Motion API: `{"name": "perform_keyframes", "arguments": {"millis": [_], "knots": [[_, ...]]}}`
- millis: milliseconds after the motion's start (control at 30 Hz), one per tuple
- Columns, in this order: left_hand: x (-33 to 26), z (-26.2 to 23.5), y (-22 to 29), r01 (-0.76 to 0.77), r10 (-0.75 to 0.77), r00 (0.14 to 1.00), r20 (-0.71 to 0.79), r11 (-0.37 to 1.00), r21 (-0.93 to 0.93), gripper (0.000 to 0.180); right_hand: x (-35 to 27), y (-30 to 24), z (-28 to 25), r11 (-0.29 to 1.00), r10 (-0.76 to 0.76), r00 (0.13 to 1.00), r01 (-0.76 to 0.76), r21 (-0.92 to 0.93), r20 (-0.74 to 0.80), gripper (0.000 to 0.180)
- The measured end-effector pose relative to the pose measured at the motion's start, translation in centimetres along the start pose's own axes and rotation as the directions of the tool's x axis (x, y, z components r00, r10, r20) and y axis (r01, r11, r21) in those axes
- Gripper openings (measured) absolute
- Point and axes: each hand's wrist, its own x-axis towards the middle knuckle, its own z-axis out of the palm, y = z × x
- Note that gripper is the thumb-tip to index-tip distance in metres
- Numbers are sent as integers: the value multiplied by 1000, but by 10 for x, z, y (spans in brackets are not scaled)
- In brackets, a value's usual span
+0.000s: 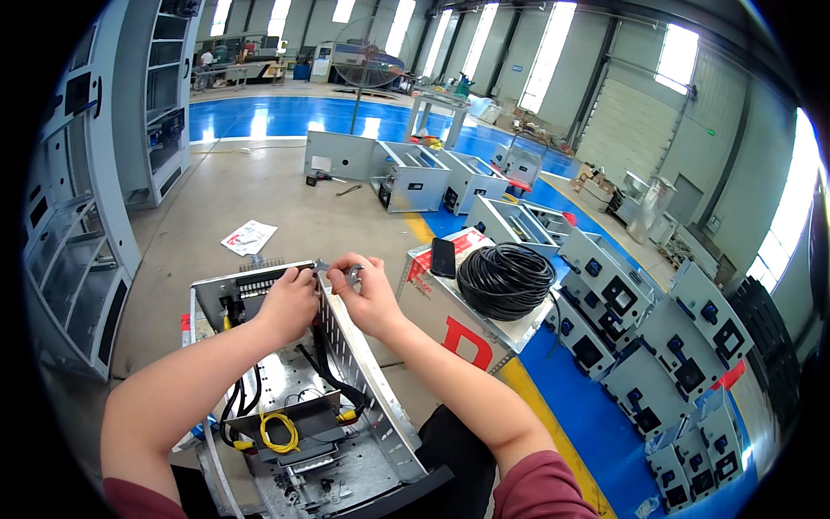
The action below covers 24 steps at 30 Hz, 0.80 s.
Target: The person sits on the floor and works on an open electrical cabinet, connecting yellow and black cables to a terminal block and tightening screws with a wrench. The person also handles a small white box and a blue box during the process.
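A grey sheet-metal electrical chassis [380, 406] stands in front of me, its top side exposed. At its far right corner my right hand [370, 298] has its fingers closed on a small silvery wrench [354, 273]. My left hand [290, 304] is right beside it, over the far end of the chassis, its fingers bent together; what they pinch, if anything, is hidden. Black cables [324, 368] run down inside the chassis. Nearer me, a coiled yellow wire [278, 432] lies on a dark inner plate, with loose small hardware [324, 495] on the metal floor below it.
To my right, a box [424, 298] carries a coil of black cable [506, 281] and a phone [443, 257]. Rows of grey drawer units [596, 268] stand beyond. Tall open cabinets [156, 104] rise at left. A printed plastic bag [249, 237] lies on the floor.
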Motion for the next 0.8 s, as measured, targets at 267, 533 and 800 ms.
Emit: {"name": "perform_keyframes", "arguments": {"millis": [267,533,800], "knots": [[-1,3,0,20,-23,999,-35,998,-67,15,-3,6,-1,998,54,999,-54,-39,-4,16],[-1,1,-5,-21,21,999,43,1000,-22,11,-2,1,-4,996,93,995,-94,5,20,17],[3,1,-7,-216,219,964,153,976,-38,13,1,0,-5,997,75,997,-75,9,18,15]]}}
